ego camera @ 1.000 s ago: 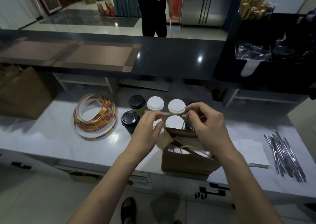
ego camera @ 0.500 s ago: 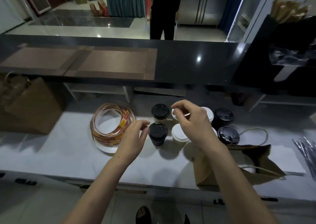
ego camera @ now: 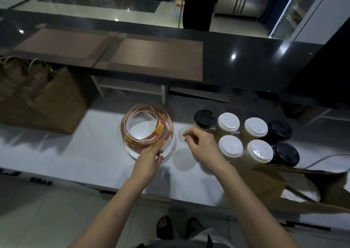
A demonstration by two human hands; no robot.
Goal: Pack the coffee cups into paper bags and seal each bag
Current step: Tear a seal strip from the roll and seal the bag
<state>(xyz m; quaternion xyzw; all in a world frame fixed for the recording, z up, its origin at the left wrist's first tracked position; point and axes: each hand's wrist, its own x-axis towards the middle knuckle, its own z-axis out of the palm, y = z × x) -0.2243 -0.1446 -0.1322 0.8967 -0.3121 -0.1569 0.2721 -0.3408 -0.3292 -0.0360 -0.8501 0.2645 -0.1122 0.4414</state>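
Several lidded coffee cups stand in two rows on the white worktop, among them a black-lidded cup [ego camera: 204, 119], a white-lidded cup [ego camera: 230, 146] and another black-lidded cup [ego camera: 286, 155]. A brown paper bag [ego camera: 265, 181] lies flattened in front of them at the right. A coiled roll of red and yellow stickers [ego camera: 146, 130] sits left of the cups. My left hand [ego camera: 149, 162] pinches the roll's near edge with its fingertips. My right hand [ego camera: 200, 147] hovers between the roll and the cups, fingers loosely curled, holding nothing that I can see.
Large brown paper bags [ego camera: 47, 103] with twine handles stand at the left of the worktop. A raised dark counter [ego camera: 151, 54] runs along the back, with a shelf under it. A person in black [ego camera: 200, 5] stands beyond the counter.
Both hands have left the paper bag and moved left. My left hand has reached the sticker roll and taken its edge. The view has swung left, so the bag now lies at the right.
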